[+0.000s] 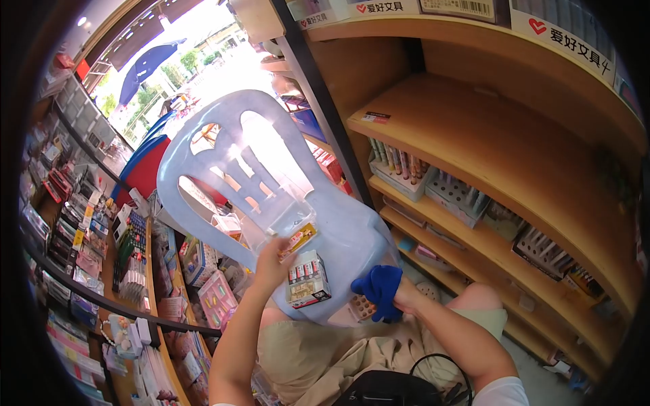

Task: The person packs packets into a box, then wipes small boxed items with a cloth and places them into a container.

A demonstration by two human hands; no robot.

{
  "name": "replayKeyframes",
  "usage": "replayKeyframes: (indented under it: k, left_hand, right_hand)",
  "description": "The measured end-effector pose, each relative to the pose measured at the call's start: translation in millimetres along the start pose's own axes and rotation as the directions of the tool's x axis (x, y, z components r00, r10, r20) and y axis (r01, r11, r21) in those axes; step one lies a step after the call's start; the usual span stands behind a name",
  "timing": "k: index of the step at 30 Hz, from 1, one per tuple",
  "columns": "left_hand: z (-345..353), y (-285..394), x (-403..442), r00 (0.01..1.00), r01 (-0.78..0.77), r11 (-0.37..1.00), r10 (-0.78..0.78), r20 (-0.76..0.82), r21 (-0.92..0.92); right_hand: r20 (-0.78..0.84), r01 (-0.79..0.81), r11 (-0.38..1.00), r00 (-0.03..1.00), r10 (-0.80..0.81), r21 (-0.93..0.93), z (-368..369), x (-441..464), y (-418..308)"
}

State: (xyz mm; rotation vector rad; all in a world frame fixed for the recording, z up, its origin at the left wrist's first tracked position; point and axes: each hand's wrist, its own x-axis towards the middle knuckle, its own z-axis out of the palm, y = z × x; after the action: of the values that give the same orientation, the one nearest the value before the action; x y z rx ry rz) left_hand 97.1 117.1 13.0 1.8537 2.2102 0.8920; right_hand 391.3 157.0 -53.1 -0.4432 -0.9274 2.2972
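Observation:
A light blue plastic chair (349,240) stands in front of me. On its seat lies a small box with a row of packed items (308,281). Behind that box, a clear plastic container (274,216) holds a yellow packet (302,237). My left hand (272,260) is at the near side of the container, by the yellow packet; its fingertips are blurred and partly hidden. My right hand (404,296) is closed on a dark blue cloth (380,291) at the chair's near right edge.
Wooden shelves (474,122) with boxes of pens (399,162) rise on the right. Racks packed with stationery (88,237) line the left. A black bag (393,389) rests on my lap. Behind the chair is a bright opening with a blue umbrella (145,68).

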Motion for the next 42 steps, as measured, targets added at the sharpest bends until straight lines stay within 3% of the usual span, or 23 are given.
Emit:
replayKeyframes:
  k: [2, 5, 8, 11, 14, 16, 18, 20, 23, 26, 27, 30, 31, 36, 42]
  left_hand:
    - [1.7, -0.9, -18.1, 0.945, -0.106, 0.992, 0.081, 0.318, 0.063]
    - [8.5, -8.1, -32.7, 0.817, -0.196, 0.924, -0.031, 0.576, 0.328]
    - [11.6, -10.2, -29.1, 0.791, -0.129, 0.899, -0.162, 0.59, 0.419]
    - [10.6, -17.8, -30.4, 0.82, -0.121, 0.938, -0.09, 0.565, 0.326]
    - [7.8, -7.9, -28.8, 0.896, -0.123, 0.968, 0.014, 0.444, 0.217]
    - [7.8, 11.1, -26.8, 0.913, -0.207, 0.972, 0.151, 0.38, 0.111]
    - [10.6, 35.7, -29.8, 0.906, -0.295, 0.955, 0.272, 0.325, 0.023]
    - [19.6, 64.9, -34.0, 0.873, -0.396, 0.917, 0.393, 0.288, -0.048]
    - [36.8, 103.8, -42.6, 0.801, -0.494, 0.868, 0.474, 0.366, -0.044]
    - [45.9, 118.9, -43.3, 0.781, -0.484, 0.873, 0.462, 0.42, -0.06]
    - [48.7, 115.8, -41.1, 0.774, -0.506, 0.857, 0.503, 0.386, -0.101]
    - [48.3, 126.3, -45.7, 0.837, -0.483, 0.873, 0.482, 0.26, -0.064]
    - [51.8, 125.8, -49.7, 0.877, -0.423, 0.904, 0.427, 0.22, -0.068]
    - [85.9, 125.8, -82.5, 0.98, -0.199, 0.957, 0.2, -0.016, -0.209]
    - [102.6, 128.2, -96.5, 0.986, -0.16, 0.951, 0.167, 0.003, -0.265]
  right_hand:
    - [0.044, -0.012, 1.0, 0.999, 0.012, 0.001, 0.8, -0.3, -3.6]
    - [-0.007, -0.055, 0.998, 0.998, 0.055, -0.018, 3.5, 0.1, -1.2]
    - [0.015, -0.024, 1.0, 1.0, 0.024, -0.003, 4.9, -2.5, -3.3]
    - [-0.034, 0.016, 0.998, 0.999, -0.014, 0.058, 5.5, -2.3, -2.3]
    - [0.029, 0.033, 0.988, 0.999, -0.038, 0.154, -2.1, 0.9, -0.1]
    - [0.103, 0.157, 0.986, 0.981, -0.163, 0.063, -12.2, 11.9, 11.4]
    - [0.106, 0.101, 0.994, 0.989, -0.105, 0.045, -15.7, 15.4, 16.3]
    - [0.031, -0.121, 0.987, 0.992, 0.119, 0.102, -4.6, 9.8, -0.8]
    - [-0.149, -0.191, 0.94, 0.959, 0.24, 0.283, 21.4, -1.2, -9.2]
    - [-0.155, -0.2, 0.975, 0.965, 0.212, 0.094, 0.3, -2.4, 12.6]
    - [-0.061, -0.187, 0.979, 0.98, 0.192, 0.077, -14.1, -0.6, 21.9]
    - [0.018, -0.162, 0.986, 0.986, 0.163, -0.047, -26.4, -1.3, 16.6]
    - [-0.083, -0.143, 0.989, 0.986, 0.145, 0.031, -15.4, -3.0, 11.6]
    - [-0.166, -0.106, 0.994, 0.98, 0.11, 0.034, -3.7, -3.0, 13.4]
    - [-0.188, -0.122, 0.991, 0.976, 0.109, -0.061, -11.2, -4.2, 19.5]
